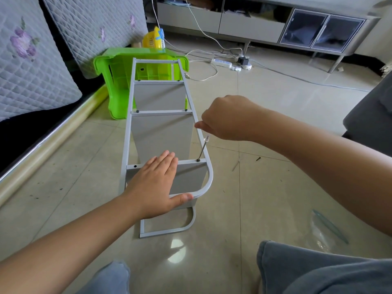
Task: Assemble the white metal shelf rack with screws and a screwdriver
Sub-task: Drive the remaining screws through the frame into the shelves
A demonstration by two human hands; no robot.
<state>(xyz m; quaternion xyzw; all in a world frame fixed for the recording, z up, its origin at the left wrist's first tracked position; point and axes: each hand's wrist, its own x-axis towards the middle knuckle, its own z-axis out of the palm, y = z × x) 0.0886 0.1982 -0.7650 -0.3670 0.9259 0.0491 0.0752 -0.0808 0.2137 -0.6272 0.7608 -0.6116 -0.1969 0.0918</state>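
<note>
The white metal shelf rack (129,132) lies on its side on the tiled floor, its far end leaning on a green plastic stool (110,81). My left hand (154,183) rests flat on the nearest shelf panel, thumb under the curved frame tube. My right hand (229,117) grips the handle of a screwdriver (203,150), most of the handle hidden in the fist. The steel shaft slants down to a black screw (198,160) at the right end of the nearest crossbar. A second black screw (135,166) sits at the left end of that bar.
A loose black screw (258,159) and a thin white strip (235,165) lie on the floor to the right. A clear plastic bag (326,228) lies near my right knee. A sofa with quilted cushions (31,66) runs along the left; power strips (221,62) and cables lie beyond.
</note>
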